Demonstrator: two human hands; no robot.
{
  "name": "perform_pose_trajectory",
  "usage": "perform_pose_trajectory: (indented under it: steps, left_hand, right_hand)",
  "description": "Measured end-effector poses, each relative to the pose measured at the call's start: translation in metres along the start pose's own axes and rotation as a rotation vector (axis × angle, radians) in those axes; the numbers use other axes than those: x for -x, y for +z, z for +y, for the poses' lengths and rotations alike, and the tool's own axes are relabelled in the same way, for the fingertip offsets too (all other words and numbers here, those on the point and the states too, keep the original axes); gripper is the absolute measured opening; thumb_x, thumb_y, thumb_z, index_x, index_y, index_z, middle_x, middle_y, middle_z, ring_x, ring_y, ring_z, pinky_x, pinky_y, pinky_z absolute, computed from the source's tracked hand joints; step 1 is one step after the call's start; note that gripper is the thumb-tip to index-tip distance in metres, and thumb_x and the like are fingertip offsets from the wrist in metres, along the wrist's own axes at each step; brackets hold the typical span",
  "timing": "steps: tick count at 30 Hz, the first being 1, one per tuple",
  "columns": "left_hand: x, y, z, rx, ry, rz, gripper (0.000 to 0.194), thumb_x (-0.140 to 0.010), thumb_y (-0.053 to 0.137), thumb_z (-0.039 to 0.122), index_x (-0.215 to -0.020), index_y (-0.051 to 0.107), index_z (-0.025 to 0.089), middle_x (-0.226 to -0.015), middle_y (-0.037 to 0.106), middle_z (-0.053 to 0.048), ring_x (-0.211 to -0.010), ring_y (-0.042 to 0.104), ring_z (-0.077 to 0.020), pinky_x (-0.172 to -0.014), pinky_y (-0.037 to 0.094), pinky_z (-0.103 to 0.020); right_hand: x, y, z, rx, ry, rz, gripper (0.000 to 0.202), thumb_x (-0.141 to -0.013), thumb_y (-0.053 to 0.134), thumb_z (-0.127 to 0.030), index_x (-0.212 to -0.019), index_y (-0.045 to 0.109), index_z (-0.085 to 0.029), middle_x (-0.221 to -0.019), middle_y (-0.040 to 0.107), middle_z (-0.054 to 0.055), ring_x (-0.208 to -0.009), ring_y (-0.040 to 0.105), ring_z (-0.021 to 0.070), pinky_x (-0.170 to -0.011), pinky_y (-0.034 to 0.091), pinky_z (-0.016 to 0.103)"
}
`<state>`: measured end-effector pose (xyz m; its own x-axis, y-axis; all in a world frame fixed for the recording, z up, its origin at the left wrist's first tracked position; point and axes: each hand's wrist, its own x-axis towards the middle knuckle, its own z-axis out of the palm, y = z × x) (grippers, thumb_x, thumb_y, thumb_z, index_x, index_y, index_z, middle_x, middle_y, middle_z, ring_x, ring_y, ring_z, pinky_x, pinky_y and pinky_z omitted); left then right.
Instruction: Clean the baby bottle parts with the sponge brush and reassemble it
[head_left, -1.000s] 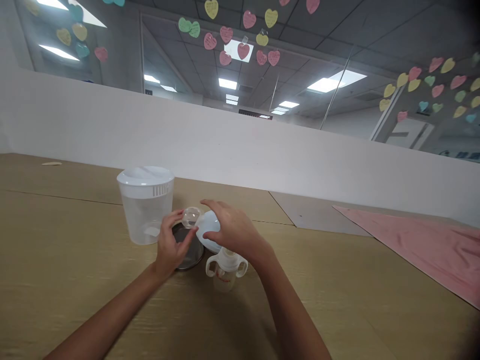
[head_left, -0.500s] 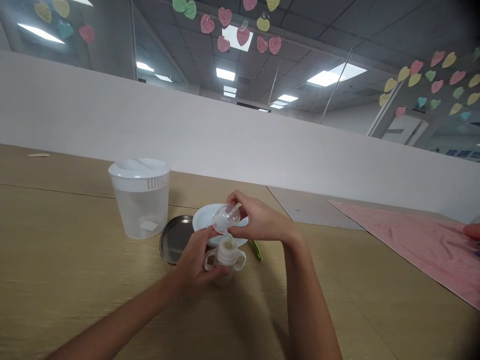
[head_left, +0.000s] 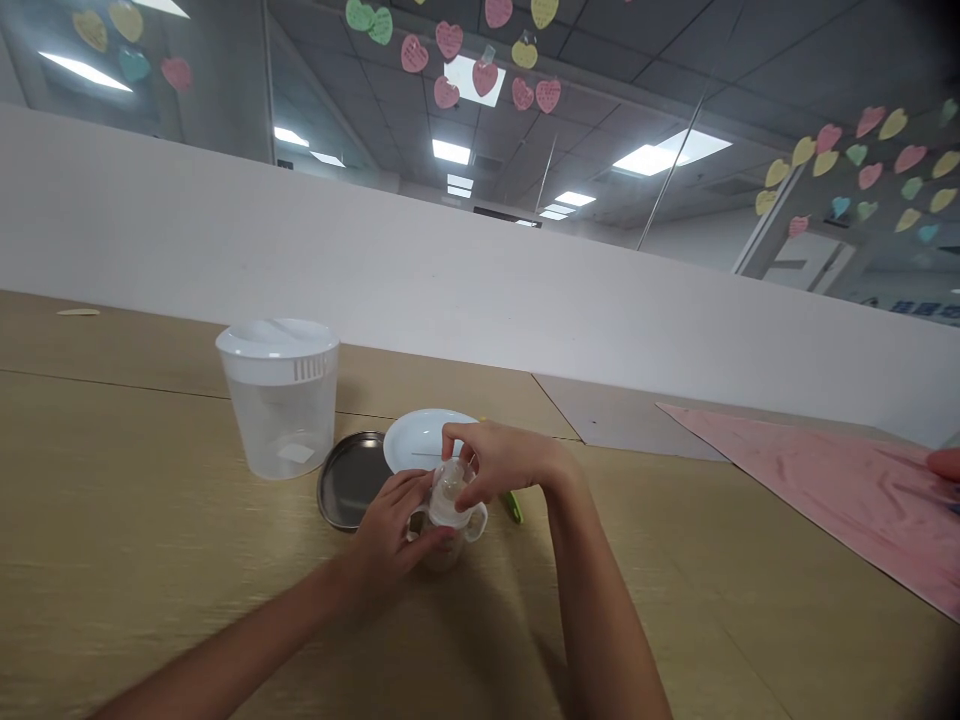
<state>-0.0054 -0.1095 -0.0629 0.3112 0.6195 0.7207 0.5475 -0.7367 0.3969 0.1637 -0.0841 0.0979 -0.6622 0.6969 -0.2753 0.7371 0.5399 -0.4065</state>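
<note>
Translucent plastic forms the two-handled bottle (head_left: 442, 563), which stands on the wood-toned table (head_left: 225, 600), well apart from its far edge; the table's near edge is out of view. The left hand (head_left: 391, 522) is wrapped round the bottle's left side, thumb across the front, partly covering that handle; the right-hand handle (head_left: 478, 523) shows plainly. The right hand (head_left: 506, 465) reaches over from the right, thumb and fingers closed on a clear cap (head_left: 451, 480) that covers the bottle's top. So, in my judgement, placing the cap is done or very nearly; any pressing home and the letting go are not yet done. Fingers and glare hide the cap's rim, so I cannot tell whether it is fully seated.

Just beyond, toward the far edge, lie a dark metal tray (head_left: 351, 482) and a white plate (head_left: 420, 432), the plate partly behind the hands. A green object (head_left: 514, 507) pokes out below the right wrist, mostly hidden, its kind unclear. A lidded clear bucket (head_left: 281, 425) stands farther left. Pink cloth (head_left: 832, 490) runs off the table's right side, where what seems another person's hand (head_left: 945, 463) is cut off by the frame. Past the far edge rise a white wall (head_left: 420, 285) and glass with heart-shaped notes (head_left: 548, 96), their writing too small to read.
</note>
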Motion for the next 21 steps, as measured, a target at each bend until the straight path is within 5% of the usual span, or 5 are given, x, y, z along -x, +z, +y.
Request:
perform_pose_trajectory:
  steps: [4,12,21]
  left_hand:
    - [0.000,0.002,0.007,0.043,-0.023,0.049,0.040,-0.081,0.055,0.036,-0.117,0.050,0.017,-0.109,0.061,-0.010,-0.106,0.052,-0.0231,-0.087,0.045,-0.035]
    - [0.003,0.012,0.006,-0.036,-0.034,0.152,0.037,-0.080,0.055,0.038,-0.110,0.052,0.016,-0.106,0.061,-0.011,-0.103,0.053,-0.0241,-0.086,0.045,-0.037]
    - [0.001,0.010,-0.003,-0.107,-0.012,-0.060,0.041,-0.074,0.058,0.042,-0.106,0.049,0.019,-0.100,0.062,-0.006,-0.095,0.057,-0.0231,-0.104,0.022,-0.051]
  right_hand:
    - [0.001,0.001,-0.003,0.006,0.035,-0.023,0.050,-0.060,0.067,-0.032,-0.101,0.041,-0.023,-0.093,0.058,0.000,-0.052,0.058,0.0087,-0.045,0.042,0.020]
    - [-0.002,0.011,-0.010,0.187,0.040,0.031,0.049,-0.059,0.064,-0.027,-0.099,0.038,-0.022,-0.078,0.058,-0.001,-0.053,0.057,0.0111,-0.041,0.036,0.019]
    - [-0.002,0.015,-0.007,0.297,0.002,0.115,0.049,-0.057,0.066,-0.033,-0.096,0.039,-0.022,-0.081,0.056,0.001,-0.068,0.056,0.0163,-0.042,0.032,0.020]
